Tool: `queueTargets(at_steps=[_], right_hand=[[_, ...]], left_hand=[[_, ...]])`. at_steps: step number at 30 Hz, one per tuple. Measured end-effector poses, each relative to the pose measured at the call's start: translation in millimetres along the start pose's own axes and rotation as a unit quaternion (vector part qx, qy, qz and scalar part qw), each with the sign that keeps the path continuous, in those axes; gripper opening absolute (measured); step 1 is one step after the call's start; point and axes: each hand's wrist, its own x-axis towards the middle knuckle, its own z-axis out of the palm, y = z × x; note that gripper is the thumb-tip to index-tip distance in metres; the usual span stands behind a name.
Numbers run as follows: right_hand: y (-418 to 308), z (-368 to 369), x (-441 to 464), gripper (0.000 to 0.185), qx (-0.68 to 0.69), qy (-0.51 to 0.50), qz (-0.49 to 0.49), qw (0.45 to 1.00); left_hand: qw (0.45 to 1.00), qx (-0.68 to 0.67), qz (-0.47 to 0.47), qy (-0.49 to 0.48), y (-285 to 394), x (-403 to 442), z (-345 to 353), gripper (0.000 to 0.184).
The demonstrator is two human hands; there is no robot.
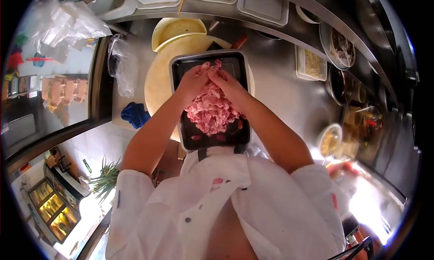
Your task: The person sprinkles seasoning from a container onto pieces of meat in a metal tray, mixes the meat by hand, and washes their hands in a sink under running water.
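Observation:
A heap of sliced raw meat (212,110) lies in a dark rectangular tray (186,141) right in front of me. At the heap's far end, my left hand (193,82) and my right hand (226,84) are close together, their fingers curled around some of the meat. A few slices stick out beyond my fingertips. Loose pieces lie on the tray floor at its near end. The tray rests on a round pale chopping board (156,85). Behind it, a dark blade with a reddish-brown handle (239,42) is partly hidden by the tray.
A yellow bowl (178,27) stands behind the board. To the left are a clear plastic bag (122,67) and a blue cloth (134,114). A metal shelf with trays (263,5) overhangs the far side. A container of pale strips (312,64) sits right.

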Motion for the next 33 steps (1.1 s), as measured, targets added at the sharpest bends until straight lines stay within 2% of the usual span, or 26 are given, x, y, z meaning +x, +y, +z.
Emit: queueTargets(at_steps=[3,4,5,6,7,9,10,11,12,14,15,16,19,20,23,24,27,31,32,33], right_hand=[[8,-17,10,0.073,-0.07,0.071,-0.04,0.994],[4,-25,12,0.091,-0.07,0.059,0.026,0.995],[6,-25,11,0.093,-0.047,0.047,0.025,0.997],[6,-22,9,0.096,-0.024,0.035,0.025,0.999],[7,-19,3,0.099,0.0,0.023,0.026,0.999],[1,-21,-14,0.091,0.051,0.016,-0.011,0.999],[-4,-24,-26,0.086,0.067,0.034,-0.004,0.997],[-13,-25,-39,0.08,0.082,0.05,0.002,0.995],[-33,-16,-63,0.077,0.089,0.086,0.052,0.991],[6,-33,-40,0.077,0.181,0.049,0.059,0.98],[32,-41,-28,0.077,0.227,0.029,0.066,0.971],[45,-36,-16,0.066,0.178,0.104,0.106,0.973],[47,-11,5,0.056,0.161,0.092,0.104,0.977],[44,-5,11,0.047,0.17,0.1,0.111,0.974],[43,0,-2,0.064,0.143,0.034,-0.011,0.989],[32,8,-21,0.059,0.152,0.051,-0.03,0.987],[33,-2,-34,0.055,0.172,-0.049,-0.14,0.974],[22,4,-46,0.041,-0.017,0.096,-0.066,0.993],[12,9,-55,0.04,-0.052,0.136,-0.04,0.989],[16,4,-48,0.043,-0.052,0.129,-0.02,0.99]], left_hand=[[0.997,-0.065,-0.028,-0.041,35,-20,5,0.032],[0.995,-0.079,-0.039,-0.05,44,-31,9,0.034],[0.993,-0.093,-0.049,-0.059,49,-36,9,0.035],[0.99,-0.092,-0.037,-0.097,49,-39,7,0.048],[0.987,-0.102,-0.031,-0.121,50,-46,4,0.05],[0.978,-0.121,-0.011,-0.171,62,-61,2,0.056],[0.969,-0.082,0.033,-0.23,70,-68,4,0.067],[0.984,-0.023,-0.018,-0.176,66,-71,-2,0.067],[0.99,0.037,-0.069,-0.12,57,-73,-12,0.068],[0.977,0.134,-0.161,-0.031,33,-75,-18,0.066],[0.981,0.122,-0.137,0.065,20,-78,-4,0.055],[0.991,0.043,-0.111,0.067,-4,-64,-12,0.051],[0.988,-0.137,-0.07,0.022,-41,-31,-6,0.044],[0.981,-0.186,-0.062,-0.002,-42,-26,-3,0.043],[0.998,-0.052,0.022,-0.002,-37,-28,-4,0.041],[0.997,-0.06,0.042,-0.014,-30,-32,-8,0.039],[0.998,-0.044,0.038,-0.029,18,-51,8,0.037],[0.994,-0.108,0.006,0.017,46,-58,27,0.036],[0.993,-0.119,-0.016,0.008,44,-56,23,0.038],[0.989,-0.128,-0.048,-0.056,42,-51,12,0.039]])
